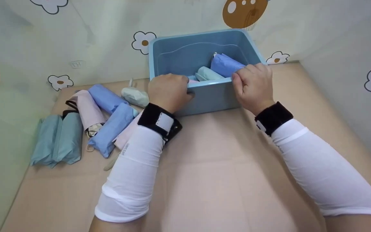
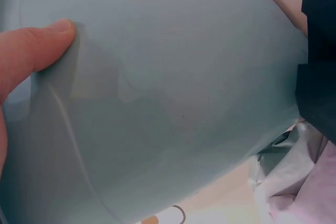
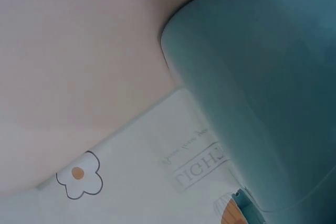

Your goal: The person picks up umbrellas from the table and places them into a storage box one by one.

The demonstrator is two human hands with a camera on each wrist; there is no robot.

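A blue-grey plastic bin [image 1: 208,100] stands against the back wall, and both hands hold its near rim. My left hand [image 1: 169,91] grips the rim near the left corner; in the left wrist view its thumb [image 2: 50,40] presses the outer wall. Near the right corner, my right hand [image 1: 254,85] has its fingers curled over the rim. Inside lie a blue folded umbrella [image 1: 225,64] in its sleeve, a pale green one [image 1: 208,73] and a bit of pink. The right wrist view shows the bin's outer side [image 3: 252,93] but not the hand.
Left of the bin lie several sleeved umbrellas: two green [image 1: 68,138], two blue [image 1: 111,129], a pink one [image 1: 89,108], a pale one [image 1: 135,96] and another pink one partly behind my left forearm. A beige cloth [image 1: 211,177] covers the table; flower-patterned walls [image 1: 101,22] enclose it.
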